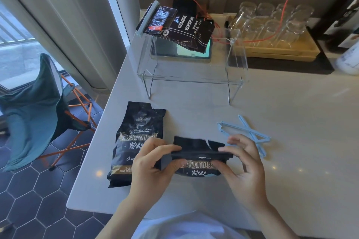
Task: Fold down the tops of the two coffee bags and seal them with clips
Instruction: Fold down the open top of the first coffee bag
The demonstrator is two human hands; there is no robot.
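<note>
A black coffee bag with gold lettering (200,168) stands near the table's front edge, its top bent over into a fold. My left hand (153,163) pinches the fold's left end and my right hand (242,163) pinches its right end. A second black coffee bag (134,137) lies flat to the left, its top unfolded and partly under my left hand. Two pale blue sealing clips (246,134) lie crossed on the table just beyond my right hand.
A clear acrylic stand (190,75) at the back holds another dark coffee bag closed with a grey clip (174,25). A tray of upturned glasses (272,27) sits back right. The table's left edge drops to a tiled floor with a teal folding chair (38,106).
</note>
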